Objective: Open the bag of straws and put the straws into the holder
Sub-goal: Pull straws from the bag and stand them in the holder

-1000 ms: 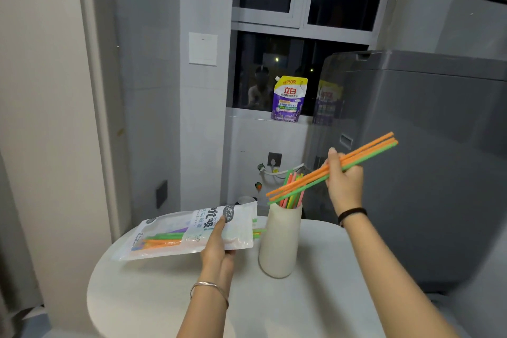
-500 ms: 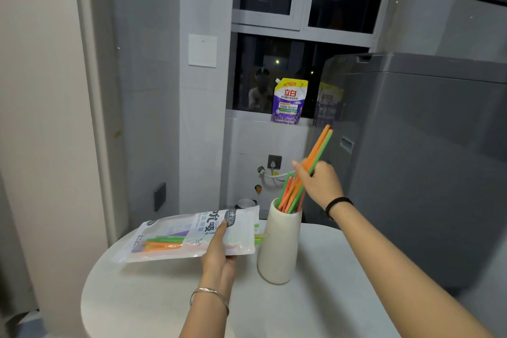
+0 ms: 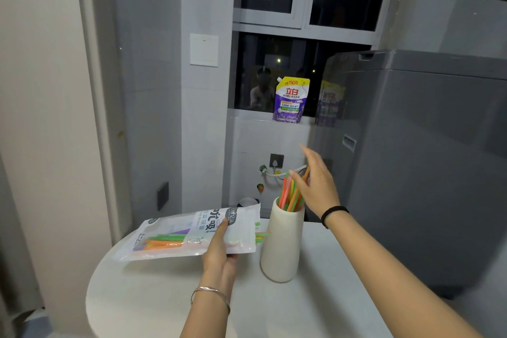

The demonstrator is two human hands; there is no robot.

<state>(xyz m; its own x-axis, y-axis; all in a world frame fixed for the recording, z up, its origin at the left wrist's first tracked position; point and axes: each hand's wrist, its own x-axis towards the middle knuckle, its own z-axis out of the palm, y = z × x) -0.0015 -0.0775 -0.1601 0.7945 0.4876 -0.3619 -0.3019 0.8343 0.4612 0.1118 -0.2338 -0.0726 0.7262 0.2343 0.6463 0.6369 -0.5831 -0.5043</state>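
Observation:
A cream ceramic holder (image 3: 282, 244) stands on the round white table (image 3: 164, 299). Several orange, green and red straws (image 3: 290, 195) stand in it. My right hand (image 3: 315, 184) hovers just behind and above those straws with its fingers spread, holding nothing. My left hand (image 3: 219, 250) holds the white straw bag (image 3: 192, 233) flat above the table, thumb on top. The bag's open mouth faces the holder, and green straw ends (image 3: 262, 236) poke out of it. More green, orange and purple straws show through the bag's clear window.
A tall grey appliance (image 3: 425, 159) stands close on the right behind the table. A purple detergent pouch (image 3: 291, 100) sits on the window sill. The wall and a door frame rise on the left. A wall socket and hose lie behind the holder.
My right hand lowered the orange and green straws into the holder and let them go; its fingers are now spread. The left hand has kept the bag in place.

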